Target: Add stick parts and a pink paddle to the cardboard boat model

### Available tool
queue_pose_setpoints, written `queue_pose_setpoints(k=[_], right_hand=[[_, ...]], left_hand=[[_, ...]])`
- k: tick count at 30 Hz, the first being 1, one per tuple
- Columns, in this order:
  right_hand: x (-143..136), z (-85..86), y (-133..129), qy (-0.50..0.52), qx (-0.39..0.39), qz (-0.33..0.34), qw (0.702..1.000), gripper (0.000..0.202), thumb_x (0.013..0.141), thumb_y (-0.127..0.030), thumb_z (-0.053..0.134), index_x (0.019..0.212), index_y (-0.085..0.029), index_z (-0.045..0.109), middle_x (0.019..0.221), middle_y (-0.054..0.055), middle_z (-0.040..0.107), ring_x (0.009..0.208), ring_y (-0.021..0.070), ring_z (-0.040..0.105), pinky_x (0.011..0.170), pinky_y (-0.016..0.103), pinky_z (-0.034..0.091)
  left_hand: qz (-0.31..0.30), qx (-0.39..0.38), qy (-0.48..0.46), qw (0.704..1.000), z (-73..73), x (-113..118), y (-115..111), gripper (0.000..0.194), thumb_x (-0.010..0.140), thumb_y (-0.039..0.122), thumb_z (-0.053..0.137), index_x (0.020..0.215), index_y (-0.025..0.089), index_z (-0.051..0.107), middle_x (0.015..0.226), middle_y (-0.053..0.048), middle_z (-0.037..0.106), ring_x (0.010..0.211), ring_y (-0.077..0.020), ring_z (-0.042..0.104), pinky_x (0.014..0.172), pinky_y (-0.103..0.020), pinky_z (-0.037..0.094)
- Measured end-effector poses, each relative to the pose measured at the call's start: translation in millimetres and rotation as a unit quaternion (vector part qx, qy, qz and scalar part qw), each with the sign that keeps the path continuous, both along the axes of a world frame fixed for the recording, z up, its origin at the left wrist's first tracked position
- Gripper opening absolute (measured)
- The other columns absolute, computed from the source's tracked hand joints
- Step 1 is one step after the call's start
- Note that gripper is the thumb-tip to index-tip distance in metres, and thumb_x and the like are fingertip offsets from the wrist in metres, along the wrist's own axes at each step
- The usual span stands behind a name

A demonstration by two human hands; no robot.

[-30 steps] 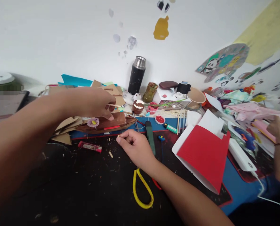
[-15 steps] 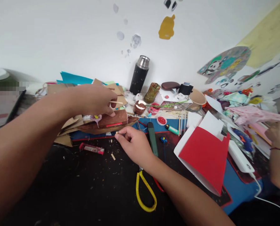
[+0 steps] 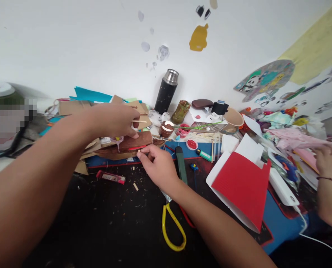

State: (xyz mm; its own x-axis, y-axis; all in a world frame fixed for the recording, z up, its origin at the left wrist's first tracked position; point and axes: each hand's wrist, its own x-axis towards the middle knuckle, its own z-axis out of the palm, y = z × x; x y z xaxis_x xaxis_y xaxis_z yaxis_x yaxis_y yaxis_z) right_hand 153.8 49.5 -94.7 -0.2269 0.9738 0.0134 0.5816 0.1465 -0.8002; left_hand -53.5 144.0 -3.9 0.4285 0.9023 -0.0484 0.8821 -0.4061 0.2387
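A brown model boat (image 3: 110, 152) with a red strip (image 3: 138, 147) along its side lies on the table. Above its deck, my left hand (image 3: 121, 121) is closed on a thin wooden stick (image 3: 140, 121) that points right. My right hand (image 3: 157, 163) is beside the hull, thumb and forefinger pinching a tiny pale wooden piece (image 3: 139, 151). Below the boat are a red-and-clear case (image 3: 110, 177) and a small wood scrap (image 3: 135, 186). Yellow-handled scissors (image 3: 166, 238) lie partly under my right forearm.
Behind stand a black flask (image 3: 166, 93) and a brown jar (image 3: 166, 129). Green-handled pliers or a cutter (image 3: 180, 163) lies right of my hand. Red corrugated card (image 3: 239, 186) and a white glue gun or similar device (image 3: 283, 188) are farther right, near another person's hand (image 3: 329, 163).
My right hand has moved slightly up, closer to the boat's hull. My left hand has barely shifted. At the right, the other person's hand has opened out on the pink cloth.
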Motion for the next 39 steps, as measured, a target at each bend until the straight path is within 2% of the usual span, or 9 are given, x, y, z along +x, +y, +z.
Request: queue_pose_setpoints(k=[3, 8, 13, 22, 28, 35, 39], right_hand=[[-1, -1.5, 2, 0.0, 0.001, -0.007, 1.0, 0.009, 0.105, -0.03, 0.08, 0.1, -0.023, 0.083, 0.068, -0.006, 0.063, 0.064, 0.0156, 0.056, 0.067, 0.03, 0.038], [-3, -6.8, 4, 0.006, 0.005, -0.028, 1.0, 0.011, 0.105, -0.031, 0.081, 0.1, -0.023, 0.083, 0.067, -0.006, 0.063, 0.064, 0.0155, 0.057, 0.067, 0.03, 0.038], [-3, -10.9, 3, 0.015, 0.019, -0.04, 0.999, 0.011, 0.104, -0.032, 0.081, 0.098, -0.022, 0.083, 0.065, -0.007, 0.062, 0.062, 0.0149, 0.057, 0.066, 0.028, 0.039], [-1, -10.1, -3, 0.012, 0.007, -0.037, 0.999, 0.011, 0.101, -0.03, 0.087, 0.095, -0.021, 0.083, 0.062, -0.008, 0.06, 0.06, 0.014, 0.057, 0.064, 0.027, 0.038], [5, -9.2, -13, -0.035, 0.03, 0.029, 0.999, 0.01, 0.107, -0.03, 0.081, 0.106, -0.022, 0.087, 0.073, -0.003, 0.075, 0.065, 0.0148, 0.064, 0.068, 0.027, 0.042], [8, 4.6, -25, -0.171, 0.06, 0.103, 0.978, 0.018, 0.113, -0.036, 0.074, 0.112, -0.023, 0.087, 0.08, 0.001, 0.084, 0.069, 0.0182, 0.073, 0.069, 0.03, 0.044], [9, 13.0, -27, -0.228, 0.056, 0.146, 0.961, 0.022, 0.117, -0.034, 0.067, 0.12, -0.023, 0.086, 0.102, 0.006, 0.091, 0.088, 0.0224, 0.084, 0.077, 0.031, 0.051]], left_hand=[[0.024, -0.06, 0.087, 0.994, 0.1, 0, 5, 0.021, 0.087, 0.046, 0.081, 0.097, 0.027, 0.084, 0.08, -0.008, 0.081, 0.074, -0.0264, 0.071, 0.065, -0.037, 0.043], [0.014, -0.07, 0.084, 0.994, -0.3, -2, 7, 0.026, 0.09, 0.048, 0.076, 0.102, 0.027, 0.085, 0.092, -0.012, 0.085, 0.08, -0.0291, 0.075, 0.069, -0.039, 0.045], [0.021, -0.103, 0.109, 0.988, -1.3, 1, 8, 0.039, 0.087, 0.054, 0.075, 0.113, 0.027, 0.087, 0.109, -0.015, 0.088, 0.092, -0.0353, 0.078, 0.072, -0.041, 0.046], [0.01, -0.104, 0.104, 0.989, 4.8, 7, 1, 0.034, 0.089, 0.047, 0.071, 0.111, 0.028, 0.089, 0.101, -0.013, 0.088, 0.089, -0.0337, 0.076, 0.074, -0.04, 0.043], [-0.002, -0.097, 0.1, 0.99, 2.9, 4, 2, 0.035, 0.091, 0.047, 0.071, 0.114, 0.029, 0.09, 0.104, -0.012, 0.089, 0.088, -0.0314, 0.075, 0.072, -0.039, 0.043], [-0.007, -0.088, 0.103, 0.991, -2.4, 3, 4, 0.031, 0.092, 0.043, 0.071, 0.113, 0.029, 0.09, 0.106, -0.011, 0.09, 0.09, -0.0316, 0.076, 0.072, -0.04, 0.045], [-0.007, -0.075, 0.117, 0.99, -0.9, 4, 1, 0.034, 0.092, 0.046, 0.071, 0.115, 0.03, 0.09, 0.103, -0.012, 0.088, 0.09, -0.0335, 0.077, 0.073, -0.042, 0.048]])
